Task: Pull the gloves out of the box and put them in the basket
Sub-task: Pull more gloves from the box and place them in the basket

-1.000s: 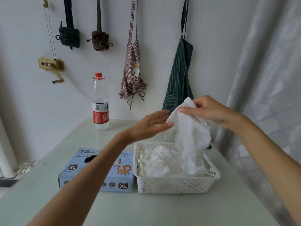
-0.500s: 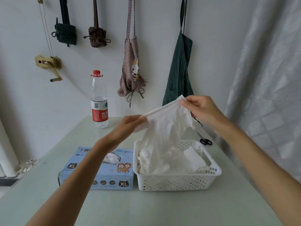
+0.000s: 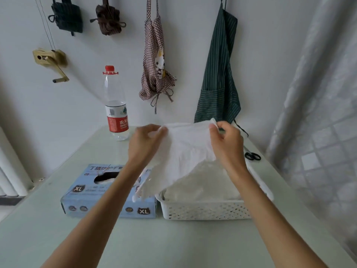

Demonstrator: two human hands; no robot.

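Hands: both are up above the white basket (image 3: 204, 211), each pinching one top corner of a single white glove (image 3: 185, 151); the left hand (image 3: 144, 144) holds the corner on the box side, the right hand (image 3: 227, 144) the far corner, fingers curled round the edge.
Glove: stretched flat between the two hands, its loose lower end hanging over the basket's left rim and just reaching over the glove box (image 3: 108, 190).
Basket: on the tabletop (image 3: 173, 244), touching or all but touching the box on its right; a heap of white gloves (image 3: 202, 184) already fills it close to the rim.
Glove box: blue, marked XL, its top slot open with more white showing inside.
Progress: by my reading well under way; many gloves are in, this one is out but not yet dropped, and the box still has some left, how many cannot be told.
Open room: bare tabletop lies in front of the basket; black scissors (image 3: 252, 156) lie behind its right end, a water bottle (image 3: 116, 107) stands well behind the box, and a curtain (image 3: 318, 113) hangs close on the right.
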